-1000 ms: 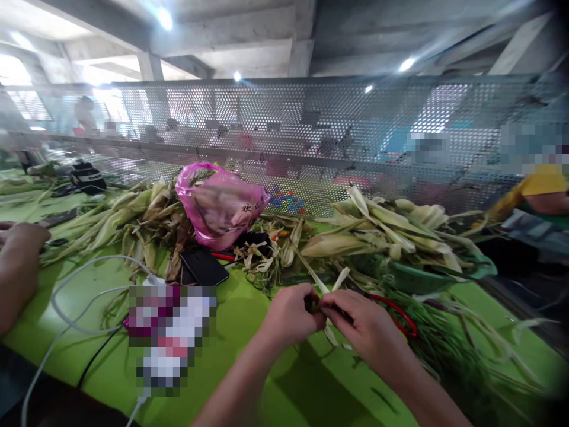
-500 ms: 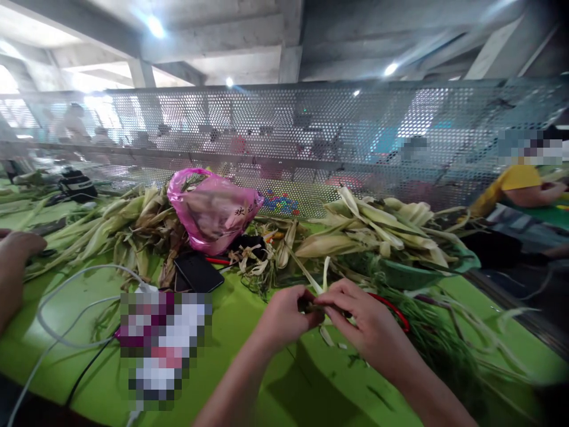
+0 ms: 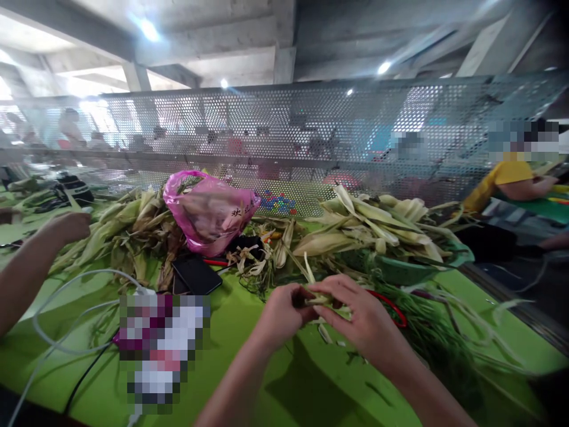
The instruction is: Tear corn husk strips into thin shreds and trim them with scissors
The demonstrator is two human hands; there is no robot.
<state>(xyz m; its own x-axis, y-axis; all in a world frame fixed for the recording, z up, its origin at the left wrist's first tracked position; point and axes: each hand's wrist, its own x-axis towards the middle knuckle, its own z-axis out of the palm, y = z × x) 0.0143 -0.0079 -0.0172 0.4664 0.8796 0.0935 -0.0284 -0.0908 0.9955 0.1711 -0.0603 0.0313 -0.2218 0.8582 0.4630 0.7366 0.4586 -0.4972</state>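
Observation:
My left hand (image 3: pixel 282 314) and my right hand (image 3: pixel 355 317) meet over the green table (image 3: pixel 267 379), both closed on a narrow pale husk strip (image 3: pixel 320 298) that runs between the fingers and sticks up at its far end. Just past my right hand lie red-handled scissors (image 3: pixel 391 305) on a heap of thin green leaves (image 3: pixel 440 338). Behind them a green basin (image 3: pixel 400 270) holds a pile of corn husks (image 3: pixel 377 222).
A pink plastic bag (image 3: pixel 207 210), a black phone (image 3: pixel 196 274) and more husks (image 3: pixel 128 228) lie at the back left. White cables (image 3: pixel 57 296) cross the near left. Another person's arm (image 3: pixel 31 261) reaches in from the left. A perforated metal screen (image 3: pixel 284 136) bounds the table's far side.
My hands have shifted the strip slightly, and it now bends lower between them. The other person's hand at the left has moved up and rightward towards the husks.

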